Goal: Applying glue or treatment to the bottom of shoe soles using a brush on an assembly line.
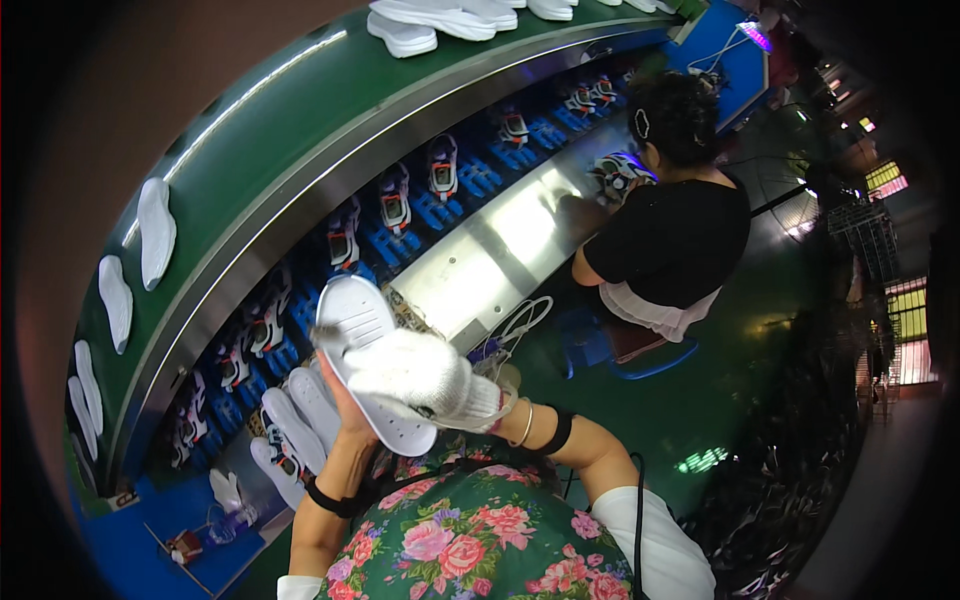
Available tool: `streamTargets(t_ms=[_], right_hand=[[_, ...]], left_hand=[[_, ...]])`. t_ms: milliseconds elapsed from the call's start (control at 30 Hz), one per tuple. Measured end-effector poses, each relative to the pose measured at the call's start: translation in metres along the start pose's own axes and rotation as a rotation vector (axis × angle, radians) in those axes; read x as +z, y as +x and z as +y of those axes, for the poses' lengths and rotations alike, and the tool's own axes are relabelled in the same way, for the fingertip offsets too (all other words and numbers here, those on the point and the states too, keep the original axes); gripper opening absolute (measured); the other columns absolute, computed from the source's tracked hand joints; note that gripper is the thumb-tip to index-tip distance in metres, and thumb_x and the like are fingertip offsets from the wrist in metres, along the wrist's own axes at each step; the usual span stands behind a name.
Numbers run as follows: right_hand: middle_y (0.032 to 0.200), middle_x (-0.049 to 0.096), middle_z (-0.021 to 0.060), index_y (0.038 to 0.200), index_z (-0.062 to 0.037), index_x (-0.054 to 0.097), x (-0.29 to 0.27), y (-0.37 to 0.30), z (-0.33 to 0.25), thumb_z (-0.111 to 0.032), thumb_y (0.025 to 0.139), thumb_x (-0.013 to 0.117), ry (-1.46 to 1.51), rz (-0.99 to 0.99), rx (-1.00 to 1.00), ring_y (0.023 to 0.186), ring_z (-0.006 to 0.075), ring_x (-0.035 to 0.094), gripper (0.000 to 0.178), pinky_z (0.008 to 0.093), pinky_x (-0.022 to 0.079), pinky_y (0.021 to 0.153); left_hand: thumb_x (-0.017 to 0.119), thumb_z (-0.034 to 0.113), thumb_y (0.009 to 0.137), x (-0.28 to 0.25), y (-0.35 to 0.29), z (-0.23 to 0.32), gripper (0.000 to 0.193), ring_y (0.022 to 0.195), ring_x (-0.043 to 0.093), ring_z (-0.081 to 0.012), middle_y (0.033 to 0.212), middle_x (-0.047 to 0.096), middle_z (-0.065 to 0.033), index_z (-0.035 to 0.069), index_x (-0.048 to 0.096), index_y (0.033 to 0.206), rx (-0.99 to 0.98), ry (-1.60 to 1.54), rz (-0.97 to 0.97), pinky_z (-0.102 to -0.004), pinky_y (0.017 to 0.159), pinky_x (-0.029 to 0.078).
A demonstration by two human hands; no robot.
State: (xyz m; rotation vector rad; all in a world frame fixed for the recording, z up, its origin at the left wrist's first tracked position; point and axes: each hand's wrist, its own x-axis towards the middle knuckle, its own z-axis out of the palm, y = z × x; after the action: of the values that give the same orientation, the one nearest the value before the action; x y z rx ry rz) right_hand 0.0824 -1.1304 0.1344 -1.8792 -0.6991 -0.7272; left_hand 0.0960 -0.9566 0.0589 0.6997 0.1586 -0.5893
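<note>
Over my lap I hold a white shoe sole (pixel 350 298), tilted, its inner face with ridges and small holes turned up. My bare left hand (pixel 350 408) is closed round the sole's left edge; its fingers are partly hidden beneath. Across the sole's middle lies my right hand (pixel 415 372) in a white knitted glove, fingers closed. A small brush (pixel 330 336) with blurred grey-brown bristles shows at the glove's fingertips, by the sole's left edge; its handle is hidden. More white soles (pixel 300 405) stand left of my left forearm, beside a shoe (pixel 283 458).
Shoes (pixel 395 200) sit on blue holders along a conveyor. Above it, a green curved belt (pixel 270 120) carries loose soles (pixel 157 232). A metal worktop (pixel 480 265) lies ahead. At right a co-worker (pixel 672 235) in black sits on a blue stool (pixel 590 345). White cables (pixel 528 318) hang at the worktop's edge.
</note>
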Motion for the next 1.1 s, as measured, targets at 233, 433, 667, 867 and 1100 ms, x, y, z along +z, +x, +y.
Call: streamTargets(t_ms=[233,433,667,867,1100], right_hand=[[0.103,0.074,0.0136,0.097,-0.0053,0.076,-0.018,0.006,0.009,-0.006,0.080,0.074,0.037,0.098,0.134,0.092,0.0290,0.071,0.017,0.0377,0.057,0.081],[0.101,0.074,0.0125,0.098,-0.0055,0.075,-0.012,0.000,0.004,-0.013,0.079,0.078,0.395,-0.046,0.154,0.089,0.0284,0.070,0.020,0.0378,0.056,0.080],[0.108,0.074,0.0116,0.101,-0.0075,0.074,-0.014,-0.004,0.010,-0.006,0.075,0.078,-0.068,-0.126,-0.048,0.089,0.0273,0.070,0.027,0.0354,0.056,0.078],[0.104,0.074,0.0146,0.098,-0.0066,0.075,-0.020,-0.004,0.013,-0.004,0.071,0.078,0.116,-0.075,0.128,0.091,0.0288,0.071,0.028,0.0378,0.056,0.079],[0.102,0.075,0.0124,0.097,-0.0066,0.076,-0.011,-0.014,-0.003,-0.008,0.074,0.078,0.307,-0.184,0.098,0.086,0.0256,0.072,0.023,0.0355,0.056,0.076]], left_hand=[[0.029,0.080,0.093,0.007,0.006,0.010,0.089,0.118,0.062,-0.0315,0.135,0.058,-0.0129,0.012,0.040,0.148,-0.103,-0.210,-0.435,-0.0454,0.100,0.052],[0.030,0.080,0.092,-0.035,0.006,0.005,0.089,0.117,0.062,-0.0287,0.136,0.057,-0.0128,0.011,0.040,0.148,-0.002,-0.099,0.110,-0.0422,0.099,0.052],[0.028,0.086,0.088,0.009,0.031,0.017,0.097,0.102,0.067,-0.0316,0.115,0.065,-0.0202,0.007,0.044,0.143,-0.073,-0.425,-0.148,-0.0429,0.091,0.055],[0.021,0.094,0.081,0.021,0.028,0.019,0.110,0.084,0.064,-0.0300,0.096,0.064,-0.0204,0.001,0.048,0.133,0.098,-0.109,0.023,-0.0406,0.074,0.054],[0.033,0.103,0.065,0.003,0.024,0.025,0.116,0.077,0.061,-0.0275,0.089,0.060,-0.0193,-0.004,0.052,0.105,-0.112,-0.233,-0.240,-0.0393,0.066,0.055]])
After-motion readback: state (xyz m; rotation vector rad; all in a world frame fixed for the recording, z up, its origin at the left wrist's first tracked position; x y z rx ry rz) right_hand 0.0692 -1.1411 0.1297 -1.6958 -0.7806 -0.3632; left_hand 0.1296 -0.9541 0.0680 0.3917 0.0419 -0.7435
